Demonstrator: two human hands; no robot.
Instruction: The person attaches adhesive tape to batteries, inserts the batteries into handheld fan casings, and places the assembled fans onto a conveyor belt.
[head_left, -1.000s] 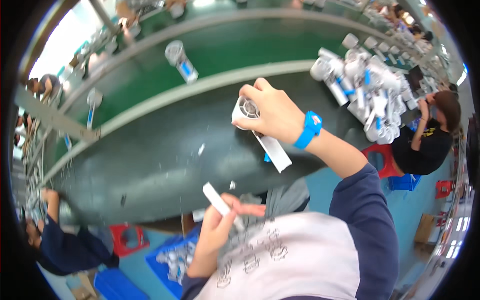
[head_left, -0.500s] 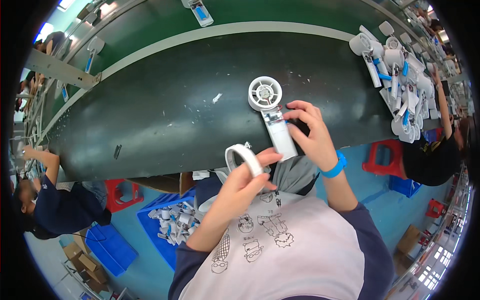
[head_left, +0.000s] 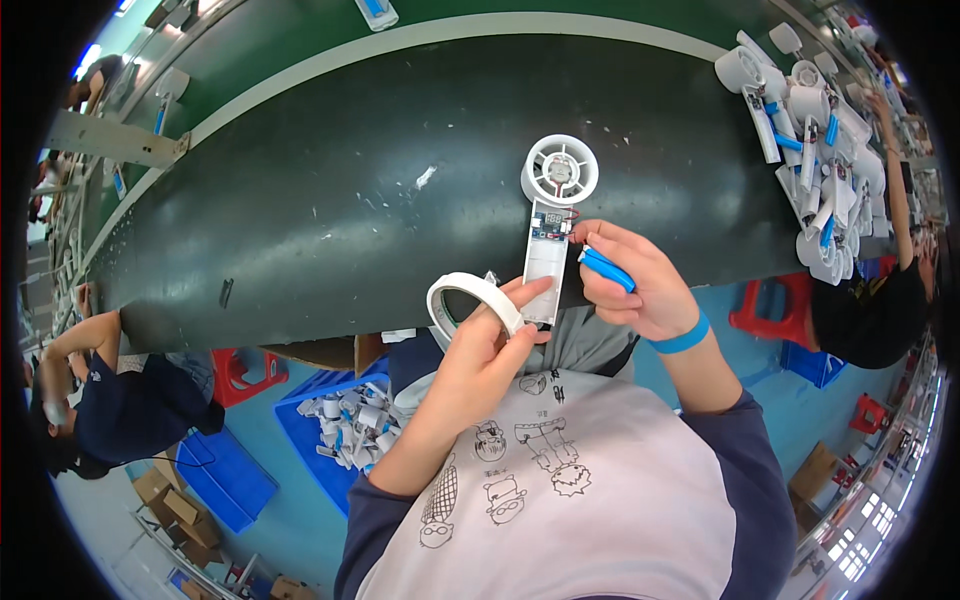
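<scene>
A white handheld fan [head_left: 546,280] lies on the dark bench in front of me, its round spoked head away from me. Its handle is uncovered, and a small circuit board [head_left: 551,226] with thin wires shows near the head. My left hand [head_left: 487,345] has a roll of white tape [head_left: 470,287] hooked on it, and its fingers grip the handle's lower end. Just right of the handle, my right hand [head_left: 645,287] is closed on a blue cylindrical battery [head_left: 606,268], held off the handle with the wires beside my fingertips.
A heap of white fan units [head_left: 815,150] covers the bench's right end. A blue crate [head_left: 300,410] of similar parts stands below on the left. A small dark piece [head_left: 226,292] and white scraps [head_left: 427,177] lie on the bench. Co-workers sit at both sides, near red stools [head_left: 775,312].
My right hand has moved from the handle's side to hold the blue battery out to the right. The handle's inside now shows bare, and the tape roll has shifted slightly left.
</scene>
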